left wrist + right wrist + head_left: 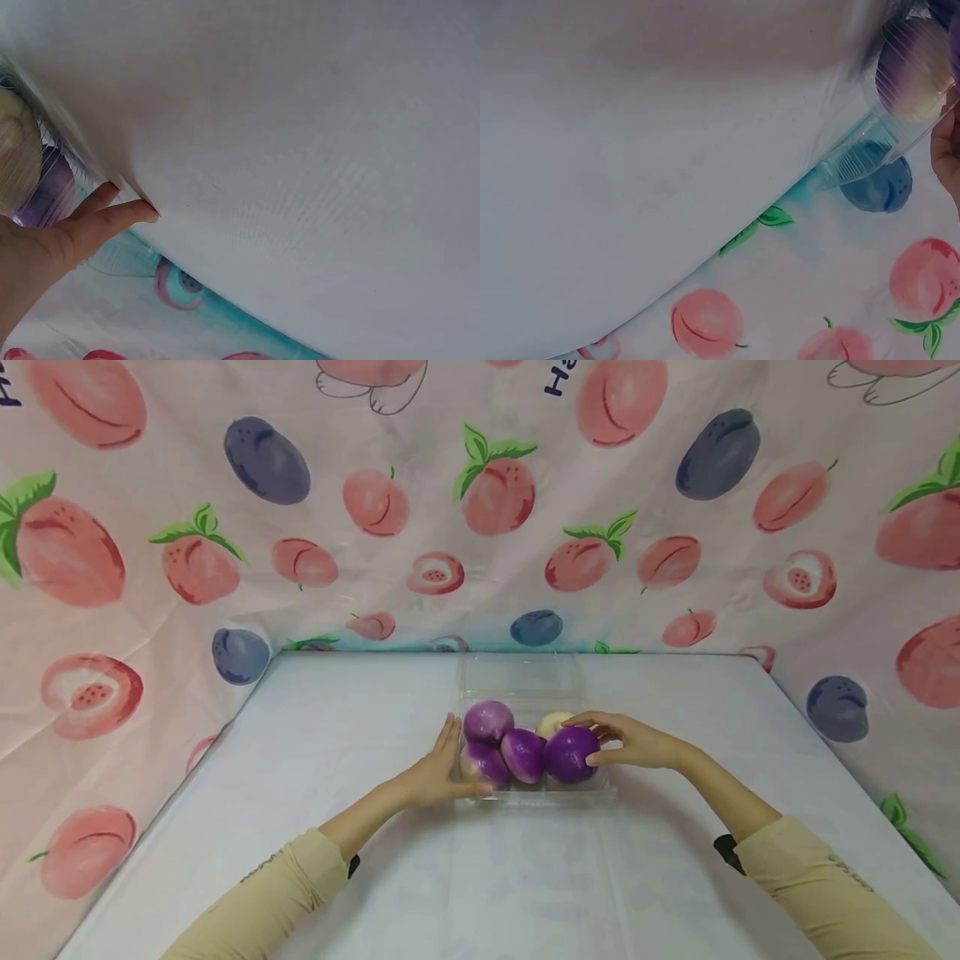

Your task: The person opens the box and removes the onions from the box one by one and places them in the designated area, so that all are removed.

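Observation:
A clear plastic box (534, 797) holds several shiny, round vegetables, purple fading to cream, like turnips. My left hand (433, 774) braces the box, fingers straight along its left side and thumb across the front left corner. With thumb and fingers, my right hand (630, 742) grips a deep purple turnip (572, 755) at the right front. Behind that one, a pale turnip (553, 723) is partly hidden. Other turnips (488, 722) fill the left and middle. In the right wrist view a purple-and-cream turnip (915, 69) shows through the plastic.
The box's clear lid (521, 673) lies folded back, toward the far edge of the white table (360, 718). Beyond that edge hangs a cloth (450, 410) printed with peaches and dark blue fruit.

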`<state>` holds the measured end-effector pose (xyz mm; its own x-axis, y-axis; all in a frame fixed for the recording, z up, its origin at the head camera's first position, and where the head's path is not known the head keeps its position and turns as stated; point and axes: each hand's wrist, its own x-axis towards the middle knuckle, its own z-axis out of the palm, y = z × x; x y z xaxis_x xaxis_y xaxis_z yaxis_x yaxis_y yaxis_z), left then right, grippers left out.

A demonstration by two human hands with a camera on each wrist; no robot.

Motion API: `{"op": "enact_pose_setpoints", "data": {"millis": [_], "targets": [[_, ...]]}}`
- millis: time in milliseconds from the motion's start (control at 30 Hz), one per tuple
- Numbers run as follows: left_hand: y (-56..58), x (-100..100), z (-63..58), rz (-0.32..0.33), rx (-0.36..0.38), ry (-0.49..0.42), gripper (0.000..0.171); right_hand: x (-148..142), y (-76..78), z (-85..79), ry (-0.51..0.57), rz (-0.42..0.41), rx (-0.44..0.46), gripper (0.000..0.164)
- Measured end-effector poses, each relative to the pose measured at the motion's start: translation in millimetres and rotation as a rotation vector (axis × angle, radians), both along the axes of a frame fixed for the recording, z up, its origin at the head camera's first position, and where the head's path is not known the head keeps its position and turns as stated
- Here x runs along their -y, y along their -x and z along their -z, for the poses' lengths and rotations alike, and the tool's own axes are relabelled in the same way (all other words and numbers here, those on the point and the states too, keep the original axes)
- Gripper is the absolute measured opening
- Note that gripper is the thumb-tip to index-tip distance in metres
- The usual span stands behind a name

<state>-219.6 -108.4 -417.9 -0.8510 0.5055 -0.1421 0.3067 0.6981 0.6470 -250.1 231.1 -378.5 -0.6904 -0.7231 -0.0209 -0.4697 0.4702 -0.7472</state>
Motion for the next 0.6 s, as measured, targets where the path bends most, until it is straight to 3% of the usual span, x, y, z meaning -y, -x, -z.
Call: {"op": "enact_pose_setpoints", "data": {"millis": [600], "targets": [[-1.0,0.3,-0.4,-0.011,-0.006,0.002,0.124,-8.1,-0.8,1.5,0.123,0.089,0.008,0.051]]}}
